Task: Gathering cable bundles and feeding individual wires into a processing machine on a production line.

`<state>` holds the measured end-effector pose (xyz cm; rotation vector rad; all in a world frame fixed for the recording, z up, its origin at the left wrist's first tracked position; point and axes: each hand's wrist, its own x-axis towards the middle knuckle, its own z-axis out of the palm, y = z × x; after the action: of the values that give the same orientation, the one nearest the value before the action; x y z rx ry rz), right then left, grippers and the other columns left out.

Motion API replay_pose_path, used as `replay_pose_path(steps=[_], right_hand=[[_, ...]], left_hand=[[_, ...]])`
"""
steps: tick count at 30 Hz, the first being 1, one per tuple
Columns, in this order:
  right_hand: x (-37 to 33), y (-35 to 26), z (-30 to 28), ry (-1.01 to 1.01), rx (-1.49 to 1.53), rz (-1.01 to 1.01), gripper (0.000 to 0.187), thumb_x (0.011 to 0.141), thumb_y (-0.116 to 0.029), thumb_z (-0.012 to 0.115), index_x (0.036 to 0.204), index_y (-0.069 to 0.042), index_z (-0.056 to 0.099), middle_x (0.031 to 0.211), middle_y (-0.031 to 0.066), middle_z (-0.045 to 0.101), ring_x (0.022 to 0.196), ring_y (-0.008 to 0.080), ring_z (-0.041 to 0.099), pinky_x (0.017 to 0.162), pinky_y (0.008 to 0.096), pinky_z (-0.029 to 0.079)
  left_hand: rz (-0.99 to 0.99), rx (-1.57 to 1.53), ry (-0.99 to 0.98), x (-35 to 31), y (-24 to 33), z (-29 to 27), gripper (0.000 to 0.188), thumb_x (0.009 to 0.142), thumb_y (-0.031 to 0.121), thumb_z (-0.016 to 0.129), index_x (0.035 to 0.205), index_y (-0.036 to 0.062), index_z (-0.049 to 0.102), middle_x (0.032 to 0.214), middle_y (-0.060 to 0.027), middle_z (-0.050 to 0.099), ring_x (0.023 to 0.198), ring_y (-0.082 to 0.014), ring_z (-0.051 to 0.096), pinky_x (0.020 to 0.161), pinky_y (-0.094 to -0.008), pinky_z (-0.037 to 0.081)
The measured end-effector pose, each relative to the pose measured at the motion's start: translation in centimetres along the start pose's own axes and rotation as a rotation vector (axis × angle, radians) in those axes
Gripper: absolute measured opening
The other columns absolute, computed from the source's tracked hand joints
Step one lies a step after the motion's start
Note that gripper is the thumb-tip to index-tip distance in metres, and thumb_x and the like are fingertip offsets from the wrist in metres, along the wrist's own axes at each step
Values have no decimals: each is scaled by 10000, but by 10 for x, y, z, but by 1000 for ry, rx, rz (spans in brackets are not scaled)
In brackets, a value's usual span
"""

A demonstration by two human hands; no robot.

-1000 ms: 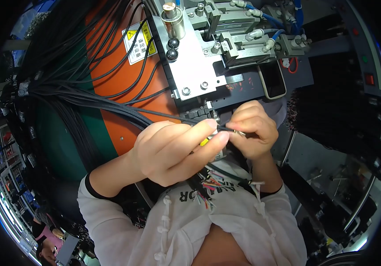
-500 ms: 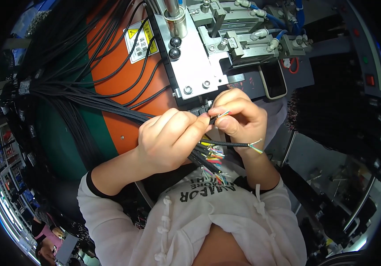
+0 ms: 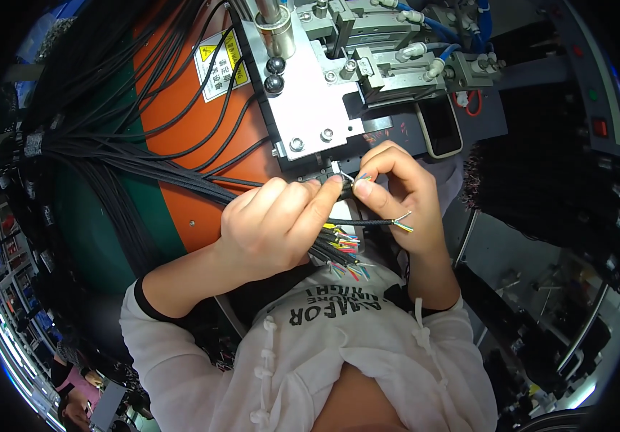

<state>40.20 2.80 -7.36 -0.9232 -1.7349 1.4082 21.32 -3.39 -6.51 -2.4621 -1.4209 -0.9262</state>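
The left hand (image 3: 270, 222), fingers (image 3: 318, 207) curled with its index stretched forward, nears the right hand (image 3: 407, 196), whose bent fingers face its thumb.

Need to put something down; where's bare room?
Bare patches: orange surface between black cables and left forearm; dark bench right of the phone, below the red loop. Crowded: around the left hand, right hand and wire ends, below the metal fixture.
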Motion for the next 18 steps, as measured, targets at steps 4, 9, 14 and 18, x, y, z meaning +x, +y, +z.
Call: replay_pose_path(steps=[4, 9, 14, 18], right_hand=[[0, 14, 3, 47, -32, -26, 72, 770, -5, 677, 796, 20, 614, 737, 81, 572, 685, 169, 537, 635, 286, 437], [8, 16, 14, 130, -366, -196, 55, 748, 9, 672, 761, 18, 620, 722, 87, 575, 671, 185, 542, 629, 284, 436], [4, 14, 13, 63, -456, -129, 62, 725, 25, 659, 729, 20, 597, 711, 94, 571, 666, 203, 546, 624, 281, 437], [7, 28, 21, 204, -367, -267, 71, 726, 35, 640, 718, 16, 572, 703, 84, 561, 655, 184, 532, 615, 275, 426]], left_hand=[[3, 24, -124, -2, 4, 1, 360, 682, 100, 603, 1029, 26, 665, 704, 17, 464, 573, -98, 456, 428, -212, 364], [-107, 47, -348, 2, 12, -5, 404, 683, 67, 626, 1084, 77, 673, 709, 1, 436, 592, -121, 471, 450, -229, 381], [-150, 100, -301, 2, 16, -1, 418, 686, 62, 621, 1102, 73, 663, 713, -13, 398, 603, -127, 467, 453, -232, 380], [-150, 108, -361, 3, 15, -3, 427, 679, 73, 633, 1106, 67, 659, 720, -27, 403, 602, -129, 471, 460, -235, 386]])
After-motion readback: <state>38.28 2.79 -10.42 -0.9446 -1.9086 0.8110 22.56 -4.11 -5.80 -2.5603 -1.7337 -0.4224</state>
